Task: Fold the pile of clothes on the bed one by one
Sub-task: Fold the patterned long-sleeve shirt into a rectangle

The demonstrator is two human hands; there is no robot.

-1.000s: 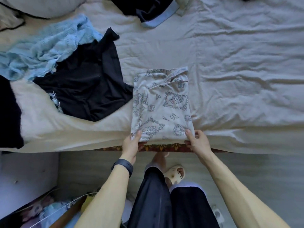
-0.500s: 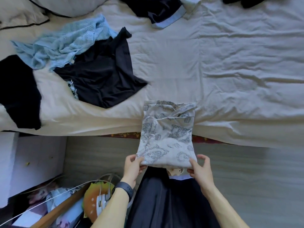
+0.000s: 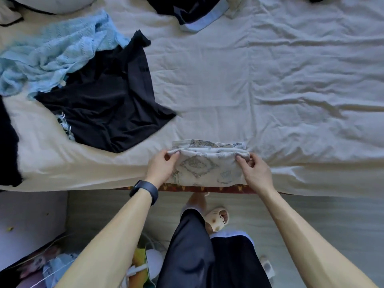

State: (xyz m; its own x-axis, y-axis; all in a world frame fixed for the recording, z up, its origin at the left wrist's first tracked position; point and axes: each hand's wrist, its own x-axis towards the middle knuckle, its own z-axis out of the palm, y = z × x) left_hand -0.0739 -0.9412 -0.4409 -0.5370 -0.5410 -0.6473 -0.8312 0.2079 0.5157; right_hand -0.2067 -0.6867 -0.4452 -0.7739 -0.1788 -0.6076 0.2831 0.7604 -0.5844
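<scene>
Bed (image 3: 270,80): black shirt (image 3: 108,100), blue knit (image 3: 52,55), patterned garment (image 3: 207,167)

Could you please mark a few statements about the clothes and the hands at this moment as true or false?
1. The left hand and right hand both grip the white folded garment with a grey printed pattern at the bed's near edge. True.
2. The black wristband sits on the right wrist. False: it is on the left wrist.
3. The light blue knitted garment touches the black T-shirt. True.
4. The black T-shirt is neatly folded. False: it lies spread out, unfolded.
5. The patterned garment lies on the black T-shirt. False: bare cream bed sheet separates them.
</scene>
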